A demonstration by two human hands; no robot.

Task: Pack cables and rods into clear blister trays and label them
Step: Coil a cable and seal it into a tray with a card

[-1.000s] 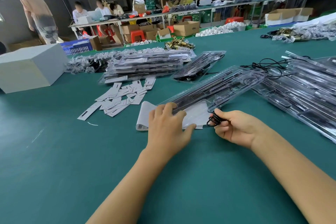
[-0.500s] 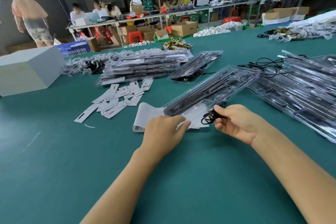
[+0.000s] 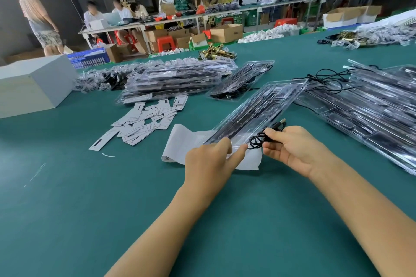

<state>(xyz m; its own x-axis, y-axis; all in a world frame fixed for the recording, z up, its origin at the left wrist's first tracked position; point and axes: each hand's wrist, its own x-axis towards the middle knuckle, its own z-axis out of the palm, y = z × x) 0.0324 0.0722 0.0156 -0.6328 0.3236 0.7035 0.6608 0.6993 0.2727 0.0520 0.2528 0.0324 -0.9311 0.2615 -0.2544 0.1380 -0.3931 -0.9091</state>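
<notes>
Both forearms reach in over the green table (image 3: 67, 209). Left hand (image 3: 209, 164) sits on the near end of the tray (image 3: 258, 110), fingers (image 3: 238, 150) mostly straight and pressing its edge down onto the white sheet (image 3: 180, 141) underneath. Right hand (image 3: 297, 150) has its fingers curled round a small coil of black cable (image 3: 258, 139), pinching it right at the tray's near right corner, with the plug end poking out past the thumb.

The tray is a long clear blister thing, running diagonally away to the upper right, with dark rods seated in its slots. Can't tell whether the cable is touching the plastic or just above it.

Compared with a second ago, the cable bundle has come up a bit and opened out, so the plug shows now. The left hand has slid back toward the tray's near edge instead of lying flat over it. The tray itself hasn't really budged.

Further out: loose labels (image 3: 144, 121) scattered to the left, a stack of filled trays (image 3: 175, 81) behind them, and more trays (image 3: 371, 105) piled on the right. A white box (image 3: 33, 85) sits at far left.
</notes>
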